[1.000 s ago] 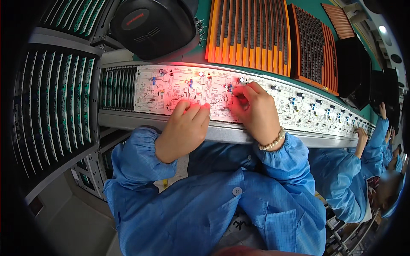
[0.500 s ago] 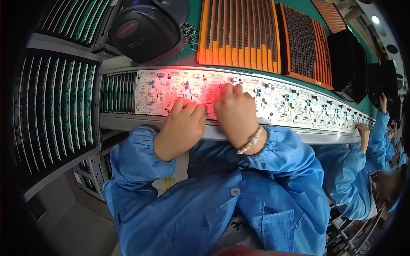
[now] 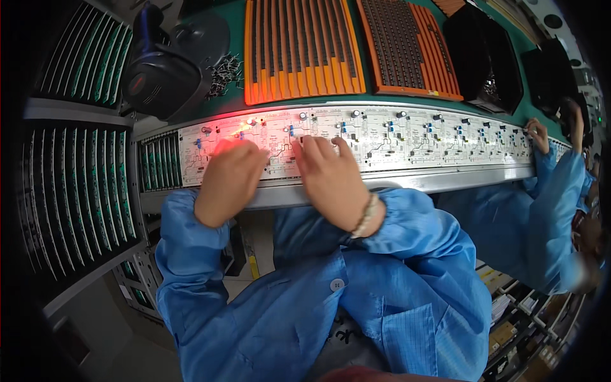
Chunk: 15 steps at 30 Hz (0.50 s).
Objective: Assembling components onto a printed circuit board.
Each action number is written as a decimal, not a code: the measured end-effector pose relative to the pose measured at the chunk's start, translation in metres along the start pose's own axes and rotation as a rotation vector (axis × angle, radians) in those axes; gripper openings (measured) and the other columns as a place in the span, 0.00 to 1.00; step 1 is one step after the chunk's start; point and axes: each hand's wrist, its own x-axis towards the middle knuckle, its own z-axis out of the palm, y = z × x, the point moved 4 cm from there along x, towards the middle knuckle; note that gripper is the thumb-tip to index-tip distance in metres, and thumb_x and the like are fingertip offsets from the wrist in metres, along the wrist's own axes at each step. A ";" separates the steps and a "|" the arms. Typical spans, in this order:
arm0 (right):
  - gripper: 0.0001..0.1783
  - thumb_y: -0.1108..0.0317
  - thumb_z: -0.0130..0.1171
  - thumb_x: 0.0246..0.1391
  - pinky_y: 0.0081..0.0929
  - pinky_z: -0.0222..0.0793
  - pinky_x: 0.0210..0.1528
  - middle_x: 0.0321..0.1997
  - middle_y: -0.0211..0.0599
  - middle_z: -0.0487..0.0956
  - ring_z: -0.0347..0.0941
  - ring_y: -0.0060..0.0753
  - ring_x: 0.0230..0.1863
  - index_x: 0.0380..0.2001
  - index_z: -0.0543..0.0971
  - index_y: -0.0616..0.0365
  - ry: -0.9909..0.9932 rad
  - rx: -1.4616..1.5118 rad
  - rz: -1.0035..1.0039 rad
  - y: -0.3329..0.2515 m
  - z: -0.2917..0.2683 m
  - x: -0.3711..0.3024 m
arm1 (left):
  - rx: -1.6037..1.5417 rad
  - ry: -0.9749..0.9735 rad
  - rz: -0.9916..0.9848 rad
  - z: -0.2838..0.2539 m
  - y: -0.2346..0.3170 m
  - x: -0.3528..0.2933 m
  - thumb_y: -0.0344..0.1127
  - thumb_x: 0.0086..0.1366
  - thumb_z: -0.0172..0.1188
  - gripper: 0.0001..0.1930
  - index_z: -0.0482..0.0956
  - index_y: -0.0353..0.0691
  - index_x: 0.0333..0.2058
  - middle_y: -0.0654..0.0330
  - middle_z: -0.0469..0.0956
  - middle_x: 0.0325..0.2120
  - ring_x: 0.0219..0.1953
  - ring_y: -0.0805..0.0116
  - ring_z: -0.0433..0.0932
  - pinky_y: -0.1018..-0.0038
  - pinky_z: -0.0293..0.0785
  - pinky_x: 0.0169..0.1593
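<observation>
A long row of white printed circuit boards [image 3: 382, 149], fitted with small blue, black and cylindrical components, lies in a metal rail in front of me. My left hand [image 3: 230, 181] is over the leftmost boards in red light. Motion smears its fingers, and their tips are hidden. My right hand [image 3: 331, 181], with a beaded bracelet [image 3: 366, 216] at the wrist, is over the boards just to the right. Its thumb and index finger are drawn together at the board surface, the other fingers bent and slightly apart. Whatever they pinch is too small to make out.
Beyond the rail stand a black scanner-like device [image 3: 162, 86], a heap of small leaded components [image 3: 224, 75], orange component racks [image 3: 305, 83] [image 3: 407, 86] and a black bin [image 3: 484, 63]. Racks of upright boards [image 3: 79, 191] fill the left. A co-worker's hand [image 3: 538, 135] works at the right.
The view has shifted, bringing the scanner and racks further left. My left hand has moved left and blurred. My right hand has also moved left along the boards, its fingers still lowered.
</observation>
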 end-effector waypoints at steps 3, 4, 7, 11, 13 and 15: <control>0.18 0.71 0.61 0.51 0.39 0.68 0.53 0.49 0.41 0.79 0.74 0.42 0.49 0.48 0.80 0.59 0.083 0.175 0.101 0.047 -0.037 -0.009 | -0.156 0.163 -0.110 -0.005 -0.014 0.020 0.26 0.63 0.56 0.15 0.78 0.32 0.48 0.52 0.76 0.37 0.41 0.55 0.75 0.62 0.71 0.48; 0.19 0.73 0.62 0.49 0.39 0.69 0.51 0.47 0.43 0.80 0.75 0.44 0.48 0.47 0.81 0.59 0.118 0.136 0.143 0.070 -0.052 -0.013 | -0.107 0.247 -0.114 -0.005 -0.019 0.030 0.26 0.64 0.57 0.15 0.77 0.32 0.49 0.52 0.76 0.39 0.42 0.54 0.75 0.62 0.72 0.49; 0.17 0.75 0.63 0.50 0.38 0.74 0.43 0.38 0.45 0.82 0.79 0.47 0.40 0.46 0.81 0.61 0.238 0.082 0.237 0.149 -0.072 -0.010 | -0.004 0.422 -0.118 -0.003 -0.028 0.047 0.26 0.65 0.58 0.16 0.76 0.30 0.52 0.50 0.76 0.41 0.45 0.52 0.75 0.63 0.73 0.49; 0.14 0.74 0.62 0.53 0.36 0.76 0.39 0.36 0.45 0.82 0.80 0.45 0.36 0.44 0.82 0.62 0.250 0.043 0.313 0.208 -0.059 -0.011 | 0.060 0.454 -0.100 0.008 -0.036 0.057 0.26 0.65 0.57 0.16 0.75 0.30 0.51 0.50 0.75 0.42 0.45 0.52 0.75 0.63 0.73 0.50; 0.12 0.74 0.61 0.54 0.35 0.76 0.38 0.36 0.45 0.82 0.80 0.44 0.36 0.43 0.83 0.62 0.243 0.098 0.369 0.224 -0.051 -0.010 | 0.095 0.467 -0.094 0.008 -0.034 0.057 0.25 0.64 0.58 0.16 0.76 0.30 0.51 0.51 0.75 0.42 0.45 0.52 0.75 0.63 0.72 0.50; 0.12 0.74 0.61 0.55 0.35 0.76 0.37 0.36 0.44 0.82 0.80 0.43 0.36 0.43 0.83 0.61 0.240 0.138 0.385 0.230 -0.048 -0.007 | 0.123 0.473 -0.104 0.006 -0.034 0.054 0.25 0.64 0.58 0.16 0.76 0.31 0.51 0.51 0.75 0.42 0.45 0.52 0.75 0.63 0.72 0.50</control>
